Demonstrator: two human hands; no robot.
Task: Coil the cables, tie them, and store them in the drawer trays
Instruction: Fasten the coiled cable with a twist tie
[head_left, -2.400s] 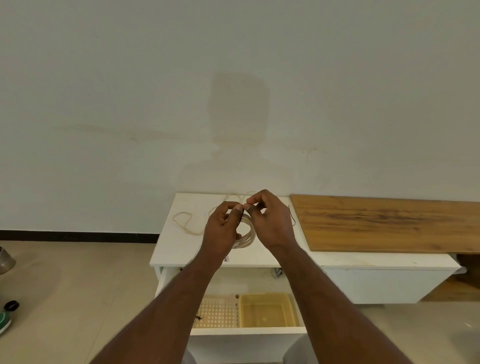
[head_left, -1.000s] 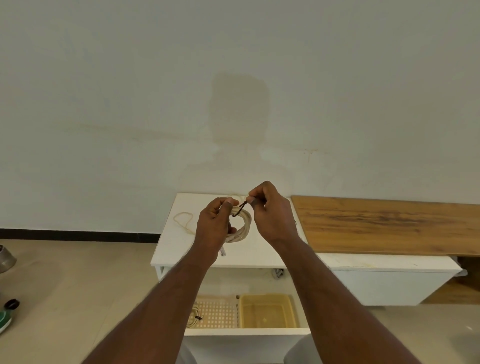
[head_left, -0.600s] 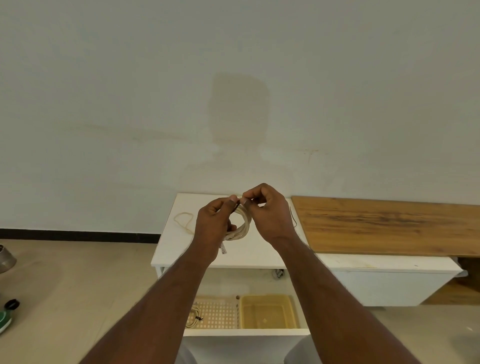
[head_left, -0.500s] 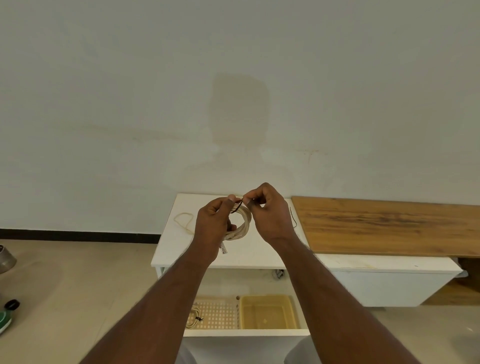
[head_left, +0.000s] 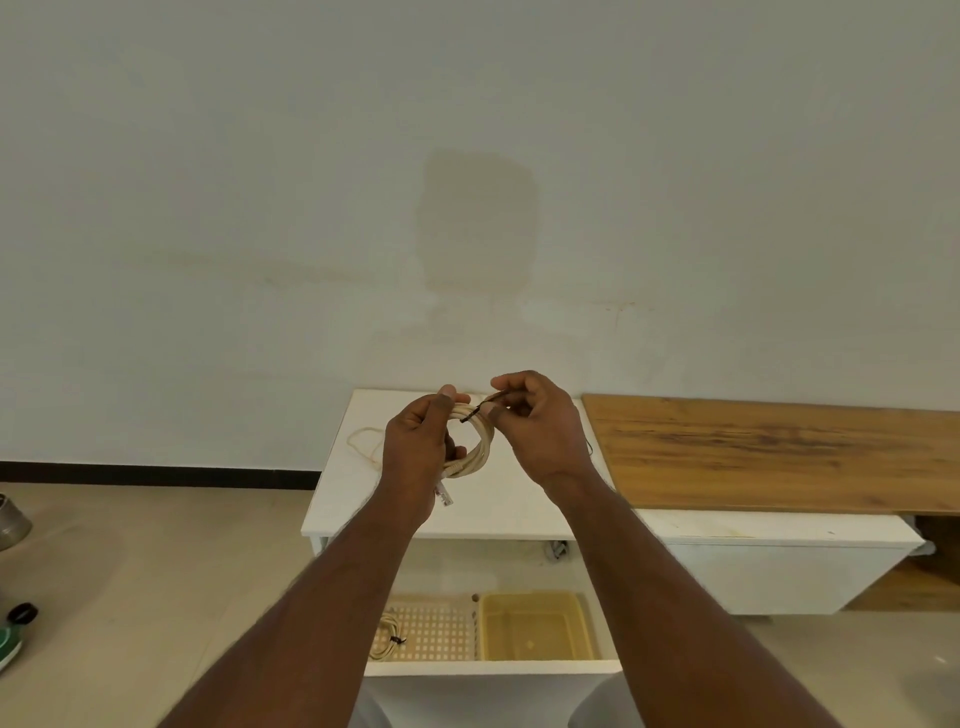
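My left hand (head_left: 418, 447) grips a coiled cream cable (head_left: 480, 449) held up above the white cabinet top (head_left: 498, 506). A clear plug (head_left: 444, 496) dangles below that hand. My right hand (head_left: 537, 428) pinches a thin black tie (head_left: 480, 408) that runs across the top of the coil. A loose cream cable (head_left: 363, 441) lies on the cabinet top at the left. Below, the open drawer (head_left: 493, 667) holds a perforated cream tray (head_left: 434, 629) with a tied coil (head_left: 387, 636) in it and a yellow tray (head_left: 535, 626) beside it.
A wooden board (head_left: 769, 452) lies on the low white unit to the right. A thin dark wire (head_left: 589, 447) shows by my right wrist. At the far left floor edge stand a metal pot (head_left: 10, 525) and a green item with a black cap (head_left: 15, 631).
My right hand has pulled the black tie out to the right from the coil's top, after earlier closing in against my left fingers. The coil stays in my left hand.
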